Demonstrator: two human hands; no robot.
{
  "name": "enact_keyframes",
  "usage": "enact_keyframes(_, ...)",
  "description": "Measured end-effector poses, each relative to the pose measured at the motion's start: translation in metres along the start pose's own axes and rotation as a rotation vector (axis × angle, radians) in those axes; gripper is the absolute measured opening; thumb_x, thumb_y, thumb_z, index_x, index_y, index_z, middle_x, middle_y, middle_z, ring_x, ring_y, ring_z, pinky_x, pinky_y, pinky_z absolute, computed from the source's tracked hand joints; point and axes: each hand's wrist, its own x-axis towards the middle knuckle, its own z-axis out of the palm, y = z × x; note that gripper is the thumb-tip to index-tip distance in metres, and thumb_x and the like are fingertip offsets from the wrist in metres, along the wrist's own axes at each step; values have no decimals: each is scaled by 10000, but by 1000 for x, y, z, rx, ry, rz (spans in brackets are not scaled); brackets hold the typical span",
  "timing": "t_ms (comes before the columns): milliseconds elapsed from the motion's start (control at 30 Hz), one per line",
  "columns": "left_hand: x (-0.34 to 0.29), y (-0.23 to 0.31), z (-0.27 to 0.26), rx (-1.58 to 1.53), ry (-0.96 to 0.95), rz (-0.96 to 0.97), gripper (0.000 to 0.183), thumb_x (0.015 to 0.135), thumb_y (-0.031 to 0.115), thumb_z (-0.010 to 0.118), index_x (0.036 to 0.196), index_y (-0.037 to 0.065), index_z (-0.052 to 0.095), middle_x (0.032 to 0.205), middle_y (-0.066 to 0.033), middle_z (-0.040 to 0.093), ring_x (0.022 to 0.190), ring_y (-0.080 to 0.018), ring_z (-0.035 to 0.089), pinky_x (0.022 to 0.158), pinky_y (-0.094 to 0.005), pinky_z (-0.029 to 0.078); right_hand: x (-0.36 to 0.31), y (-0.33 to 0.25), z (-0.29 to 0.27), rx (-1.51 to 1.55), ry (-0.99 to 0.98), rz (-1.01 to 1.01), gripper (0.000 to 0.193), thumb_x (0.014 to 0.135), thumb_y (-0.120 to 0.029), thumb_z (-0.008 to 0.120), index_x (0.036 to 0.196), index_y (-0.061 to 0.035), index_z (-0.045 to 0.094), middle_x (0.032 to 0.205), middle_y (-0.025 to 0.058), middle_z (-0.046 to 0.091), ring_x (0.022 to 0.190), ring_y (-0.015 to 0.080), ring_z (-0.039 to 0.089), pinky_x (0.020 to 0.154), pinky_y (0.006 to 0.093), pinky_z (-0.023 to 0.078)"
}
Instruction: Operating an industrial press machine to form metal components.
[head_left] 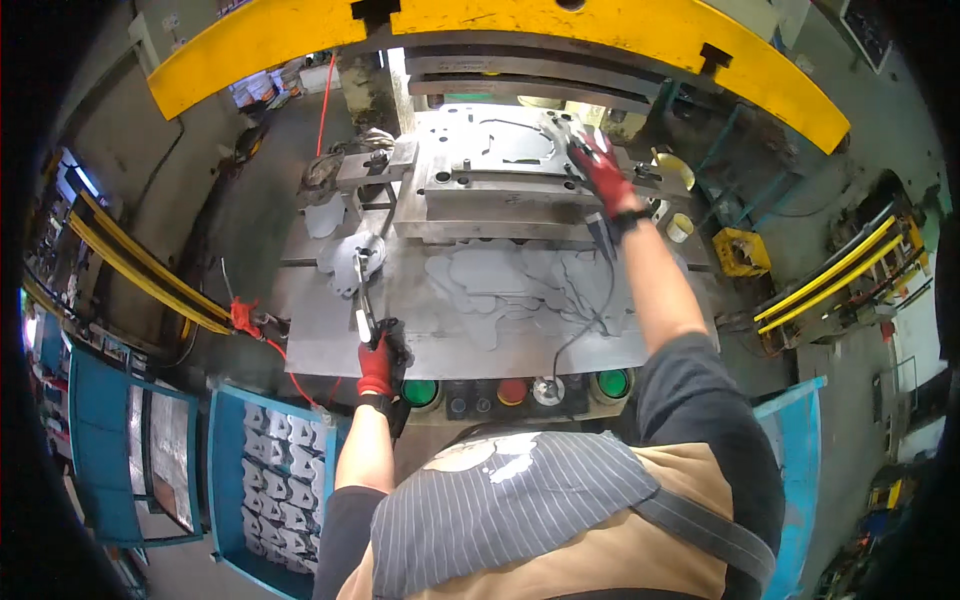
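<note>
My left hand (376,366), in a red and black glove, is closed round the handle of a long-handled pick-up tool (364,308). The tool's far end rests on a flat, irregular grey metal part (345,266) at the left of the press bed. My right hand (603,172), gloved in red, reaches to the right side of the lower die (470,130). Its fingers are blurred over the die's edge, so their grip is unclear. A thin cut sheet-metal outline (520,140) lies on the die, left of that hand.
Grey sheet scraps and a cable lie on the press bed (320,335). Along its front edge are green buttons (420,392) and a red button (512,391). A yellow press beam (480,18) spans overhead. Lower left, a blue bin (228,470) holds several metal parts.
</note>
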Motion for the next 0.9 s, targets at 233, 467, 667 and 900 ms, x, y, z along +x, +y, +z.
enact_keyframes(233, -76, 3, -72, 355, 586, 271, 196, 798, 151, 535, 904, -9, 574, 786, -57, 574, 640, -146, 536, 540, -267, 449, -290, -57, -57, 1142, 242, 1054, 307, 818, -76, 442, 1123, -52, 474, 1069, 84, 505, 933, 169, 507, 815, 272, 395)
enact_keyframes(467, -108, -42, -150, 294, 584, -203, 312, 799, 221, 537, 1015, -5, 538, 908, -109, 588, 772, -220, 560, 694, -331, 453, -459, -142, 17, 1100, -24, 1359, 295, 822, -166, 443, 1089, -44, 467, 997, 81, 527, 877, 181, 507, 756, 318, 414)
enact_keyframes(667, -32, -78, -179, 1732, -410, 504, 405, 763, 257, 566, 1102, 49, 491, 1081, -156, 516, 979, -267, 497, 814, -355, 409, -391, -120, -16, 1143, -560, 1337, 404, 802, -142, 415, 1200, -71, 424, 1034, 85, 521, 874, 212, 524, 770, 354, 428)
enact_keyframes(900, 6, -98, -165, 1246, -355, -101, 557, 679, 367, 648, 1093, 31, 487, 1101, -147, 519, 1007, -260, 491, 858, -330, 383, -402, -122, 18, 1506, -305, 1543, 266, 801, -204, 448, 1006, -63, 542, 926, 111, 557, 805, 201, 525, 695, 335, 431)
